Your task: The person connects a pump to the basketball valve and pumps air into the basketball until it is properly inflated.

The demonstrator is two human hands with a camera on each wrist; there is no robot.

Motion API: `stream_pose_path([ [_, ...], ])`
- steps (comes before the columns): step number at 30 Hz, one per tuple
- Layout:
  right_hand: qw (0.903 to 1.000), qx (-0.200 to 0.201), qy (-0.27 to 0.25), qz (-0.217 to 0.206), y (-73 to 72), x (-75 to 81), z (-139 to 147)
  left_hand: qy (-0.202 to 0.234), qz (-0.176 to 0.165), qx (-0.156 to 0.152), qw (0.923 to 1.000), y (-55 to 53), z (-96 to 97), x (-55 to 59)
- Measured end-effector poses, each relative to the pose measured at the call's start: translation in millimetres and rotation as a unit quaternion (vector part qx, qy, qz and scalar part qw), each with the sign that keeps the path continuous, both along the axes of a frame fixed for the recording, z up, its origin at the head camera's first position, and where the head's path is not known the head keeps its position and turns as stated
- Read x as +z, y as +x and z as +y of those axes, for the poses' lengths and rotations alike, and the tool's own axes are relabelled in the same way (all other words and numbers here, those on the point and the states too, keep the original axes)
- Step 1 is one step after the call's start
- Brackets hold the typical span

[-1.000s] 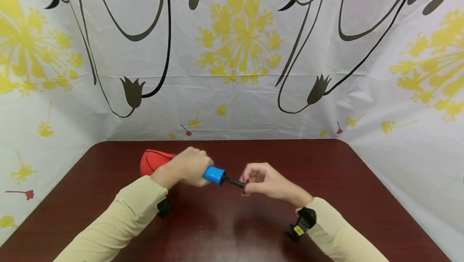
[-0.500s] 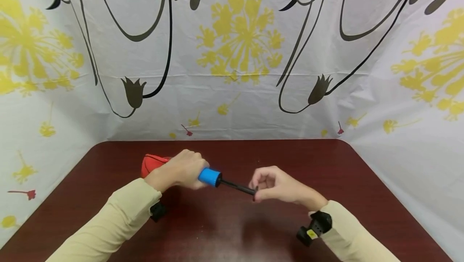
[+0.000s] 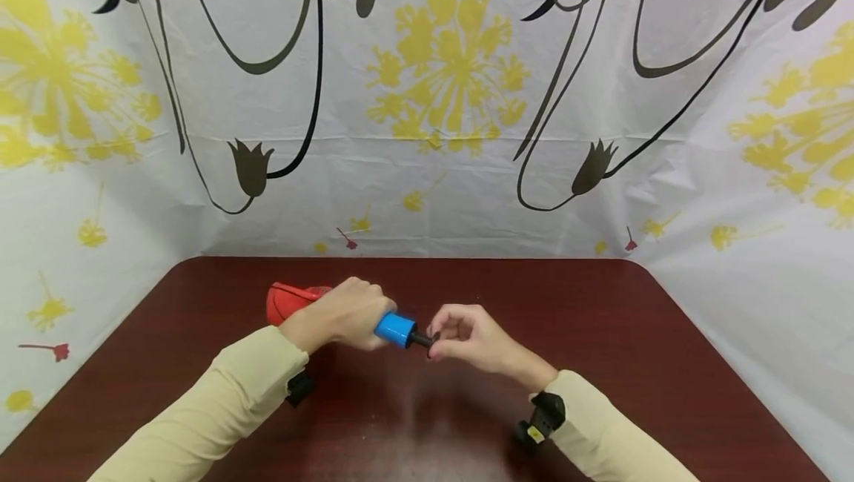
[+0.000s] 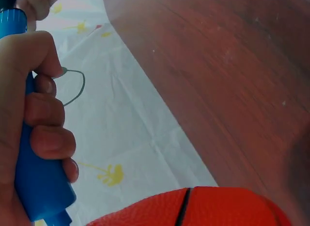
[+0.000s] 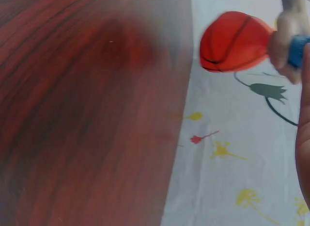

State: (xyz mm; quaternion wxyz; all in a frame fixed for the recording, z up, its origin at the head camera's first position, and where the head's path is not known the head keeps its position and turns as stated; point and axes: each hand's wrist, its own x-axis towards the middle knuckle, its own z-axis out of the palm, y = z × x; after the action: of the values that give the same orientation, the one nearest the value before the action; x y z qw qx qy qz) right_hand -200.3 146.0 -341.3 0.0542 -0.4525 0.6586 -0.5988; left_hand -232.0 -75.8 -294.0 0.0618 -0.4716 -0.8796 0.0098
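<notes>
My left hand (image 3: 350, 311) grips the blue barrel of a hand pump (image 3: 395, 329), its fingers curled round it in the left wrist view. A short length of black rod (image 3: 422, 339) shows at the barrel's right end. Fingers and thumb of my right hand (image 3: 474, 337) pinch the rod's outer end. Beyond the left hand is a red ball (image 3: 287, 302) with black seams, looking dented and soft; part of it is hidden by that hand. In the left wrist view the ball (image 4: 232, 206) lies just past the pump's lower tip (image 4: 58, 218), but whether they join is out of sight.
A dark red-brown table (image 3: 567, 304) with a glossy top lies under both hands. White sheeting (image 3: 427, 200) with flower prints hangs behind it and along both sides. Each wrist wears a black camera (image 3: 547, 415).
My right hand first drew the rod out to the right, then pushed it back left, so less rod shows now. The left hand and ball shifted only slightly.
</notes>
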Motion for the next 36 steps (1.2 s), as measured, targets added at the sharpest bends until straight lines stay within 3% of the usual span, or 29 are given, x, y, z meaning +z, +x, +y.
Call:
stream_pose_path([
  [4,0.9990,0.014,0.021,-0.036,6.5,9.0,16,0.001,-0.022,0.003,0.9997,1.3,-3.2,-1.1],
  [10,0.9857,0.108,-0.002,-0.129,11.4,16.5,54,0.004,-0.005,0.035,0.9994,-1.0,-19.3,-2.4],
  [12,0.9854,0.116,-0.010,-0.124,9.4,15.2,54,0.004,-0.003,0.038,0.9993,-1.7,-21.1,-2.9],
  [16,0.9929,0.084,-0.012,-0.083,1.4,9.9,30,0.009,-0.012,0.027,0.9995,-2.0,-15.6,-3.2],
  [21,0.9975,0.057,0.002,-0.041,-3.9,5.3,2,0.010,0.009,0.001,0.9999,2.3,-4.5,-3.0],
  [24,0.9983,0.038,0.017,-0.041,-0.9,5.2,2,0.008,0.015,-0.008,0.9998,4.3,-0.3,-4.0],
  [27,0.9972,0.024,0.033,-0.063,3.5,8.7,9,0.018,-0.004,-0.015,0.9997,5.1,3.3,-5.4],
  [31,0.9927,0.060,0.034,-0.099,8.6,16.2,27,0.024,-0.022,-0.015,0.9994,5.0,2.8,-5.6],
  [36,0.9814,0.139,-0.008,-0.132,13.7,22.5,56,0.009,-0.010,0.014,0.9998,3.6,-5.0,-0.6],
])
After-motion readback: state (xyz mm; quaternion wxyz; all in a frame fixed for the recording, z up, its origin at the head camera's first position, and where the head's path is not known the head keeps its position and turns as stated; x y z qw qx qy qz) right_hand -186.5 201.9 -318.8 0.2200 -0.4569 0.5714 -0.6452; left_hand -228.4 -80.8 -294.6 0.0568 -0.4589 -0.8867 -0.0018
